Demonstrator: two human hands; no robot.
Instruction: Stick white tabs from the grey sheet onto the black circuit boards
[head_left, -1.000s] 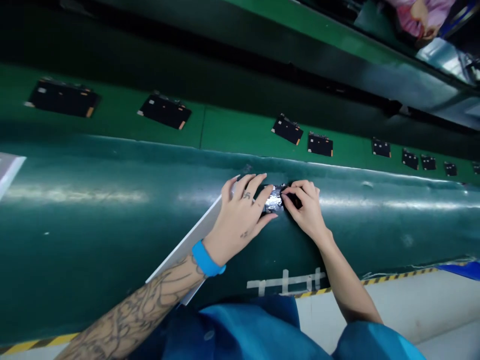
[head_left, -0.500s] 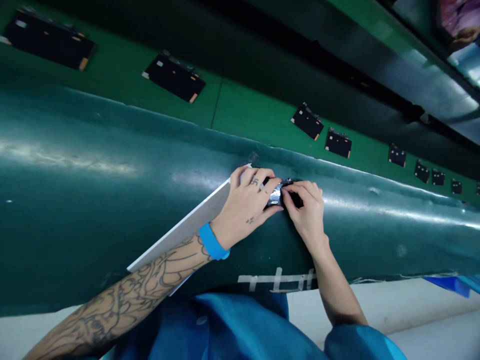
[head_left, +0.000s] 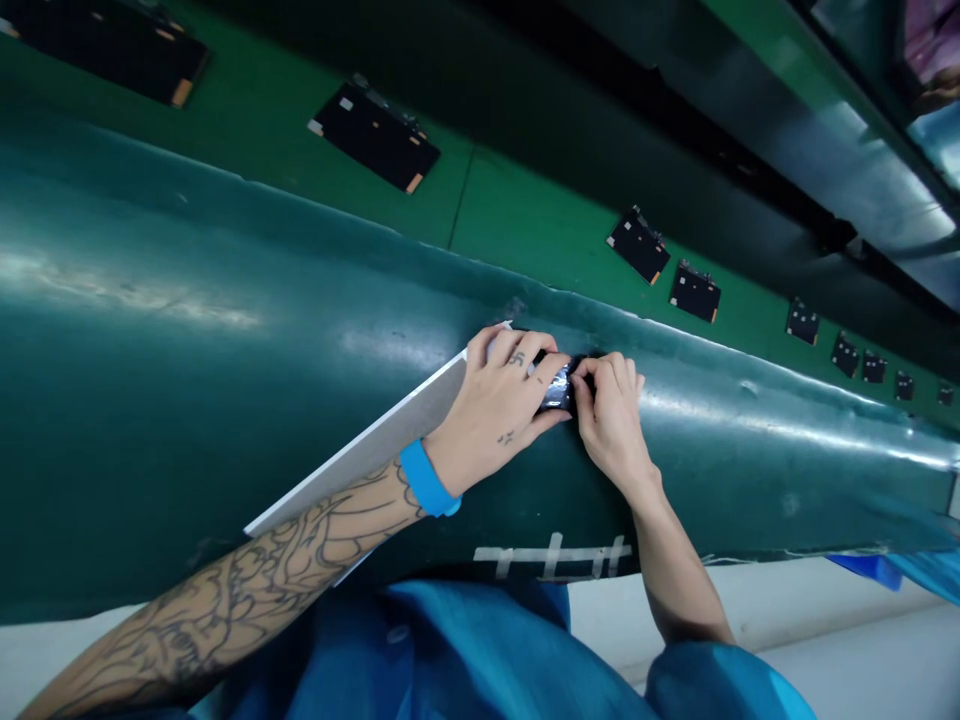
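Dark-green glossy mat [head_left: 187,380] across the middle of the frame, bowed by the lens. At frame centre, near its upper edge, small dark piece wrapped in shiny silver film [head_left: 559,392], gripped from both sides. Left hand [head_left: 495,405] on the left of it, fingers curled close together over the piece, thumb tucked beneath, small tattoo marks on one finger and on the back of the hand. Right hand [head_left: 611,425] pressing in from the right, fingertips [head_left: 592,372] bunched narrow on the piece's right end, the two hands touching there. Any print on the film-wrapped piece too small to read.

Bright blue wristband [head_left: 427,480] on the left wrist, dense line tattoo down the forearm toward lower left. Flat white panel [head_left: 375,445] under that hand and forearm, slanting from centre down to the left, lying on the mat. White painted marks [head_left: 555,558] on the mat's near edge just below the hands, blocky like characters, not readable. Blue smock [head_left: 465,650] along the bottom of the frame.

Bright green belt [head_left: 525,220] above the mat, with flat black circuit boards [head_left: 375,135] spaced along it from upper left to far right, small orange and white patches at their corners
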